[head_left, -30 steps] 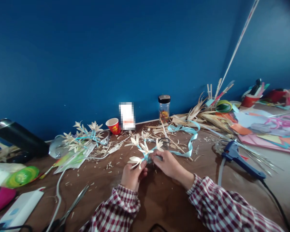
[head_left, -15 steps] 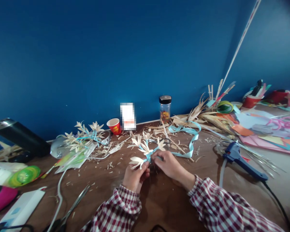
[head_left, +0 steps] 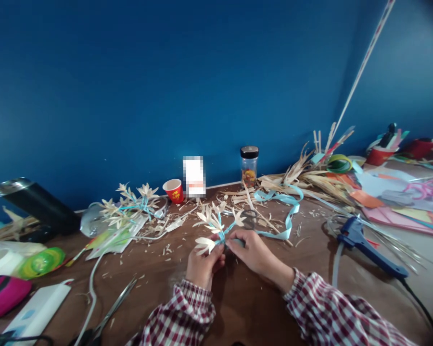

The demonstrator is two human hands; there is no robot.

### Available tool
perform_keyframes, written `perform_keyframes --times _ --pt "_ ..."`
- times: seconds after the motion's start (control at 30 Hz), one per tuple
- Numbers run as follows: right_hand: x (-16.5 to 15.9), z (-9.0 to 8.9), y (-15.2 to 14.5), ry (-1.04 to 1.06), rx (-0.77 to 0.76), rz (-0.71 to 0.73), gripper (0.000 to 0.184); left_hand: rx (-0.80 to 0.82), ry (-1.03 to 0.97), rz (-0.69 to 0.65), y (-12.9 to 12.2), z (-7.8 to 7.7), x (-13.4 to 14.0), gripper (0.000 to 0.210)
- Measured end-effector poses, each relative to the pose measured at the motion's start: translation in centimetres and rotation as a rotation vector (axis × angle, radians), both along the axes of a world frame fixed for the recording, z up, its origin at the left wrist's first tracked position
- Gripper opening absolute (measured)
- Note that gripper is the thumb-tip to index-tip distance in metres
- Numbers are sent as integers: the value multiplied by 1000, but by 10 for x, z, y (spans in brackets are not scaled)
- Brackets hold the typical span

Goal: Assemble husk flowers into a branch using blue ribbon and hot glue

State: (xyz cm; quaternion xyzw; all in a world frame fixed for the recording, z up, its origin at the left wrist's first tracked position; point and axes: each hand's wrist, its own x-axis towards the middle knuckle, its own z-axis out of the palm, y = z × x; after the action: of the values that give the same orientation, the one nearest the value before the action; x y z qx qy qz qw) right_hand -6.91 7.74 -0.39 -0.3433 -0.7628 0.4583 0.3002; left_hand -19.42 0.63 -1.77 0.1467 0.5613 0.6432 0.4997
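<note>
My left hand (head_left: 201,265) is closed around the lower stems of a handmade flower spray (head_left: 216,223). Its cream, husk-like petals sit on stems wrapped in light blue tape. Close by on the right, my right hand (head_left: 254,252) has thumb and fingers pinched on a piece of light blue tape (head_left: 239,241) beside the stem; most of that piece is hidden by the fingers. A loose light blue ribbon (head_left: 291,216) curls on the table behind my right hand. Whether it joins the tape in my fingers I cannot tell.
A second flower spray (head_left: 130,204) lies at the left back. Scissors (head_left: 110,307) rest front left by a white cable (head_left: 92,288). A blue glue gun (head_left: 373,250) is at right. A red paper cup (head_left: 173,191), lidded jar (head_left: 249,168) and dried husks (head_left: 310,180) line the wall.
My right fingers have shifted slightly at the stem, and the spray is turned a little in my left hand. The whole view has moved slightly.
</note>
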Motion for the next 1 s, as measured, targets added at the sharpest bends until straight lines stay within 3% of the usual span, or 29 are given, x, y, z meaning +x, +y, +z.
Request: perform_keyframes --times 0.23,0.47,0.83,1.0 --pt "-1 -8 3 16 -31 35 23 8 104 21 -1 -3 0 42" --pt "-2 -12 3 57 -84 11 22 -18 135 -1 0 -4 -1 26" --pt "-4 -9 2 52 -38 11 20 -9 199 -16 7 -17 -5 42" --pt "-5 -16 5 25 -70 3 23 8 236 25 8 -20 -5 48"
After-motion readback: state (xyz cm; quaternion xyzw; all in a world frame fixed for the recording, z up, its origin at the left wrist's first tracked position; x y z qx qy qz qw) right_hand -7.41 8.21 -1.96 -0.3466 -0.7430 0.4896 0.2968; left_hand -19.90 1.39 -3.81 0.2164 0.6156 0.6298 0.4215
